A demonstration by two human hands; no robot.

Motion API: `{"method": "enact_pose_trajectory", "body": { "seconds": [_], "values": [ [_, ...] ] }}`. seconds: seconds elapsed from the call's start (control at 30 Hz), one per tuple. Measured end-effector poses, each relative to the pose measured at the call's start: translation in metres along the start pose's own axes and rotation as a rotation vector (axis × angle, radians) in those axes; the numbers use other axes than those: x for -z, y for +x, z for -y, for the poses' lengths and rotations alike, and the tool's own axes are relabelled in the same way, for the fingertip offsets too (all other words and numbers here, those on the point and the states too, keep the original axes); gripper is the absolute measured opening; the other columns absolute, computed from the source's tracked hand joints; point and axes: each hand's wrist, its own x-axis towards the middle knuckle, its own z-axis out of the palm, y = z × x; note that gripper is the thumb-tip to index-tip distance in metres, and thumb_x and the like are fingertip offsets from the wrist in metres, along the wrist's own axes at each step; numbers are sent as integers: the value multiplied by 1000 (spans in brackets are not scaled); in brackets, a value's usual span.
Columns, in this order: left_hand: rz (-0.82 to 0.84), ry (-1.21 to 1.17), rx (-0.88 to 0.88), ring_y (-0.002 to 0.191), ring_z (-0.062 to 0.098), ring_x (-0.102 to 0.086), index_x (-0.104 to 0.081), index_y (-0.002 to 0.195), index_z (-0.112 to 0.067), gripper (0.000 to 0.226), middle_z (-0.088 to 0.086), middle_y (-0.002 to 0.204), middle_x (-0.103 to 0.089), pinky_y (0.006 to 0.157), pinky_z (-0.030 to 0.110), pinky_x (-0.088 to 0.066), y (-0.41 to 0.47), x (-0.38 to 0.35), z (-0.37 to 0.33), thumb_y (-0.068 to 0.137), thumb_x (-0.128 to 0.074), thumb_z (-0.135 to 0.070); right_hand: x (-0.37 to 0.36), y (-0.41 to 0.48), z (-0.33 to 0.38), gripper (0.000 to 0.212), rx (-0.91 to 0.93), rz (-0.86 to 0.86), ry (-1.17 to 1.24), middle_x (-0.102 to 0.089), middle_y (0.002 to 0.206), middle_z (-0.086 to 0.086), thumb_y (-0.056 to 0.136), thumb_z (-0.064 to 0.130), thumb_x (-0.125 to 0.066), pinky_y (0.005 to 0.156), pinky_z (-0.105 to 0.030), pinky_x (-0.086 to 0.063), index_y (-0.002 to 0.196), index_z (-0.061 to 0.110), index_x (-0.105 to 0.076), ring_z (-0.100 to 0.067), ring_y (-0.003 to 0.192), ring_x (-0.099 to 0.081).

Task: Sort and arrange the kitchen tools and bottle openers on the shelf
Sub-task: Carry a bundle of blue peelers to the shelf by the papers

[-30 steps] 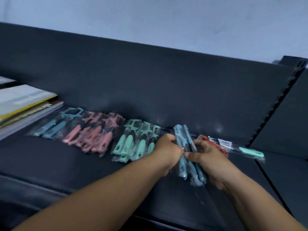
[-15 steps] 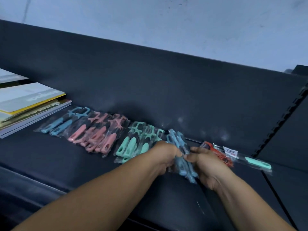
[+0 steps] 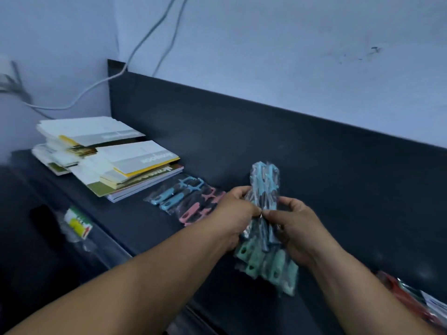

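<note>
A bundle of blue bottle openers in clear plastic bags stands upright above the black shelf. My left hand and my right hand both pinch it at its middle, fingertips almost meeting. Green packaged openers lie on the shelf under my hands. To the left lie more blue packaged openers and pink ones, partly hidden by my left hand. A red packaged tool lies at the right edge.
A stack of booklets and catalogues fills the shelf's left end. A small packet with a green and yellow label hangs below the shelf's front edge. Cables run down the wall behind.
Both hands have lifted the blue bundle off the shelf and stood it upright. The camera has swung left, so the books are now fully in view.
</note>
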Motion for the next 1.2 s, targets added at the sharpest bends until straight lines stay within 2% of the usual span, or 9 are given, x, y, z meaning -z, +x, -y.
{"method": "enact_pose_trajectory", "body": {
  "seconds": [0.2,0.4,0.6,0.7,0.8,0.87,0.93,1.1,1.2],
  "values": [
    [-100,14,-5,84,30,-67,-61,97,-12,39,12,92,-69,76,42,-56,11,84,-23,81,-48,20,-84,37,-23,36,-62,55,-36,-68,103,-25,81,-12,-61,71,-43,-58,116,-3,-56,-37,85,-69],
    [-134,170,41,88,33,-68,-61,113,-11,43,16,100,-70,77,44,-57,47,159,-42,79,-55,16,-149,75,-42,38,-127,83,-45,-69,99,-24,79,-6,-69,64,-41,-58,114,-2,-56,-34,77,-70],
    [-109,336,-2,86,25,-67,-59,113,-15,39,8,103,-67,70,32,-56,86,194,-46,82,-63,9,-187,124,-73,96,-106,19,-96,-67,108,-18,31,33,-85,74,-52,-58,119,9,-55,-35,86,-70],
    [-76,473,-42,81,10,-61,-56,113,-18,36,-3,97,-62,63,21,-50,103,201,-43,85,-65,2,-196,131,-75,63,-140,34,-186,-69,102,-16,59,29,-74,80,-53,-57,117,10,-57,-34,88,-69],
    [-17,701,5,104,13,-57,-45,138,-16,52,2,129,-58,85,24,-45,120,207,-34,90,-63,-17,-188,126,-69,27,-220,158,-245,-69,97,-15,83,4,-55,74,-35,-58,111,3,-59,-28,84,-67],
    [39,837,56,116,14,-52,-37,144,-21,61,1,139,-51,94,23,-40,124,207,-28,90,-62,-36,-174,125,-68,23,-215,245,-310,-66,83,-10,87,-8,-44,55,-21,-50,98,4,-60,-17,70,-63],
    [66,1032,50,127,22,-46,-35,143,-28,73,0,143,-47,105,31,-37,127,205,-24,81,-62,-56,-163,120,-60,36,-184,286,-343,-65,78,-4,87,-16,-37,54,-17,-48,89,10,-62,-12,69,-63],
    [67,1336,11,132,28,-35,-15,149,-34,108,4,149,-34,108,41,-34,135,200,-12,61,-67,-69,-129,120,-69,33,257,74,-1265,-65,103,1,81,-1,-46,86,-27,-46,97,21,-65,-20,104,-58],
    [111,1326,-24,140,28,-25,-5,150,-40,103,2,158,-15,113,39,-27,138,201,-8,70,-67,-57,-123,113,-73,35,219,272,-1504,-38,148,8,94,32,-46,115,-36,-19,128,36,-53,-23,142,-20]
  ]
}}
